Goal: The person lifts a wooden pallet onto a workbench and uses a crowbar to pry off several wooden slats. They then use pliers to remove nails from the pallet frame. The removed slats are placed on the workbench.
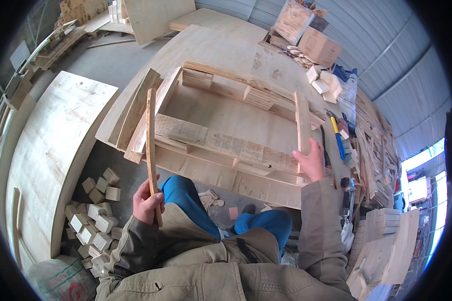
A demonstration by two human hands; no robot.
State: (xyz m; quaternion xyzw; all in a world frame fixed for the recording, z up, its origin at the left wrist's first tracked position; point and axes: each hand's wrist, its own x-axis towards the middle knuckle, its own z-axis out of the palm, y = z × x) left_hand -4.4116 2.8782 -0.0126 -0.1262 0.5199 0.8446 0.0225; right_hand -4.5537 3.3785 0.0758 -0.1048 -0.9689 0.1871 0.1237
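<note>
My left hand [148, 201] is closed round the lower part of a narrow wooden strip [150, 130], which it holds up nearly upright. To the right, my right hand [312, 161] grips the near end of a short wooden board [302, 118] at the right end of a pallet-like frame. That frame has a long near plank [221, 140] and a long far plank [236, 75], with stacked plywood blocks [259, 97] between its layers. At its left end lies a cross board [166, 93], with another loose plank [138, 108] beside it.
The frame rests on a large plywood sheet [211, 42]. A hammer with a yellow and blue handle [337, 138] lies at right, near a cardboard box [320, 46]. Wooden blocks [98, 220] are heaped on the floor at left, beside a leaning plywood panel [50, 150]. Scrap strips [374, 140] pile up at right.
</note>
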